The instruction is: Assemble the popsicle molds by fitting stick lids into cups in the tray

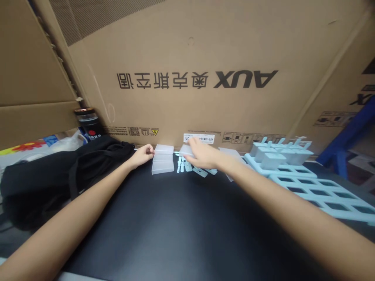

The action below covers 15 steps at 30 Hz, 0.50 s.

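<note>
My right hand [202, 155] grips a translucent plastic mould cup [185, 150] above the far part of the black tabletop. Just left of it, several similar translucent cups [163, 167] lie in a row. My left hand [142, 156] is at the row's left side, its fingers curled in against or close beside the cups; nothing shows in them. Between the hands, pale blue popsicle sticks [182, 164] lie loosely on the table, partly behind my right hand. More translucent plastic pieces [233, 154] lie beyond my right wrist, partly hidden by the forearm.
At right stand a pale blue popsicle frame [331, 193] and another holding several lidded moulds [274, 160], near a blue metal support [342, 144]. A black cloth bag [58, 179] and a dark bottle [89, 123] are at left. A large cardboard box [187, 109] walls off the back.
</note>
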Available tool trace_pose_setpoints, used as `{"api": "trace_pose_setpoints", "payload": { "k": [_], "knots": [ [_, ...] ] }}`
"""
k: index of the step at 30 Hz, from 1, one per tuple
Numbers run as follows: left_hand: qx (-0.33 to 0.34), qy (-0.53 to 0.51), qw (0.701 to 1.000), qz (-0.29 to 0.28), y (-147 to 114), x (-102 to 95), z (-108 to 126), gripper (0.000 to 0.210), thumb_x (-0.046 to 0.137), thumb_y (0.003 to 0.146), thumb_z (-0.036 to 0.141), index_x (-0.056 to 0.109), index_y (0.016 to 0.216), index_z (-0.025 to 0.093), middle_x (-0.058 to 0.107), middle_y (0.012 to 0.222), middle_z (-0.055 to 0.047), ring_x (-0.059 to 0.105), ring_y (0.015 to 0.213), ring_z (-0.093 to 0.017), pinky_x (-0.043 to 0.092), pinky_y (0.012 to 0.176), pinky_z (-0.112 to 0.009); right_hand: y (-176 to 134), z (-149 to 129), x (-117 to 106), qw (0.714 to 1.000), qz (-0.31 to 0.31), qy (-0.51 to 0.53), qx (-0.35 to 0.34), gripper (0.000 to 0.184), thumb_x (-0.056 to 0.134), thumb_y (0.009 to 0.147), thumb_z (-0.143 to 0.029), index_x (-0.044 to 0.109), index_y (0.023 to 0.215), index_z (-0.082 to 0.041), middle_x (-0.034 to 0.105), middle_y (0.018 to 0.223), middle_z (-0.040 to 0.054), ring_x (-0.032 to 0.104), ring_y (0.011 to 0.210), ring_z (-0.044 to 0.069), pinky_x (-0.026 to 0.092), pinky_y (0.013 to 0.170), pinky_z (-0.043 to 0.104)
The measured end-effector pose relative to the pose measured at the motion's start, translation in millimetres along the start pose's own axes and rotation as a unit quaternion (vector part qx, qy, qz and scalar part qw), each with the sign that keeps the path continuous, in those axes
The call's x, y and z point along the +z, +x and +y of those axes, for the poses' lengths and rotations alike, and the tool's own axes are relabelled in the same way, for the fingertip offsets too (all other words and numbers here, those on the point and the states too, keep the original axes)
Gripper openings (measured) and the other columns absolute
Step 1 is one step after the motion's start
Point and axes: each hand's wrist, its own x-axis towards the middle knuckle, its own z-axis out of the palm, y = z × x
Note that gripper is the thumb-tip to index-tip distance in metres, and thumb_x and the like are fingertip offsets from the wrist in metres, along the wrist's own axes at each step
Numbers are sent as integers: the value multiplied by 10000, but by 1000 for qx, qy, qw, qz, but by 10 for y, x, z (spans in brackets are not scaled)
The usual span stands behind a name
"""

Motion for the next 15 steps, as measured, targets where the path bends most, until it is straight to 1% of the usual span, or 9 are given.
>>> {"api": "trace_pose_setpoints", "payload": {
  "k": [3,6,8,10,13,15],
  "knots": [
    [6,6,1000,-6,-12,-4,14,229,633,670,232,440,789,204,619,786,22,605,744,-156,454,738,-289,295,-268,164,994,56,1,-98,475,401,965,-525,500,1177,-111,589,1140,165,552,1011,265,423,878,378],
    [12,15,1000,-12,-15,-17,13,247,661,668,239,448,787,201,607,765,33,585,706,-146,443,693,-268,551,-428,322,984,108,-23,-141,481,430,960,-584,524,1131,-144,606,1135,122,519,1012,240,411,861,352],
    [15,22,1000,-14,-9,-26,3,257,677,657,237,457,786,199,587,733,44,562,673,-138,423,656,-253,666,-473,428,981,121,-28,-148,467,446,955,-594,535,1111,-163,610,1143,98,499,1028,232,404,852,339],
    [16,28,999,-14,-2,-32,-8,253,674,655,234,460,784,199,572,718,49,546,659,-134,410,641,-246,733,-482,530,981,123,-33,-143,397,485,953,-545,553,1079,-174,614,1137,88,484,1040,232,399,847,337],
    [16,32,999,-14,3,-31,-10,238,651,661,229,443,774,204,577,739,45,540,665,-131,416,655,-250,756,-472,645,984,129,-39,-118,287,540,933,-433,580,1039,-169,607,1118,107,475,1030,244,398,831,353],
    [14,32,999,-14,-4,-24,4,237,641,658,224,432,768,207,578,747,45,539,666,-130,420,661,-252,718,-480,659,984,141,-41,-97,284,533,927,-404,584,1051,-154,589,1127,134,471,1029,259,399,824,374]
  ]
}}
